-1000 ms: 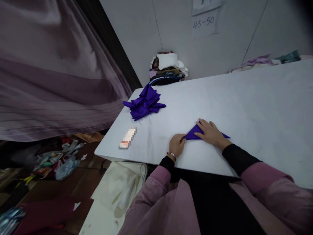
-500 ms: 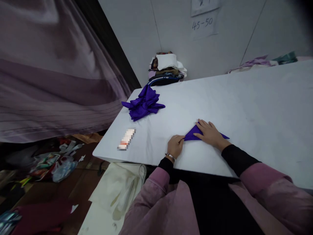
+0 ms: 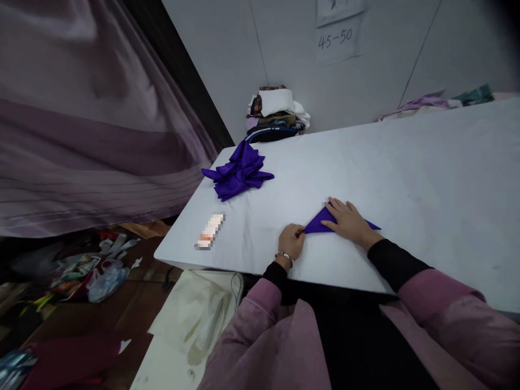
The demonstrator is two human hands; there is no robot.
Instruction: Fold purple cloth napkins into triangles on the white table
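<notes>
A purple cloth (image 3: 318, 221), folded into a flat triangle, lies on the white-covered table (image 3: 357, 157) in front of me. My left hand (image 3: 291, 240) is closed at the triangle's left corner, pinching its tip between thumb and fingers. Flat on the cloth rests my right hand (image 3: 345, 218), fingers spread over its middle and top, hiding much of it. The right corner of the cloth pokes out beyond that hand. Farther left on the table sits a crumpled heap of purple cloth (image 3: 240, 172), touched by neither hand.
A blurred-out phone-like object (image 3: 210, 231) lies near the table's left end. Folded clothes (image 3: 276, 114) are stacked behind the far edge, against the wall. Cream fabric (image 3: 195, 309) lies below the near edge. A curtain (image 3: 93, 119) hangs at left, above bags (image 3: 105, 279) on the floor.
My left hand's fingers have curled slightly tighter at the cloth's left corner. My right hand keeps its place, and the purple heap has not moved.
</notes>
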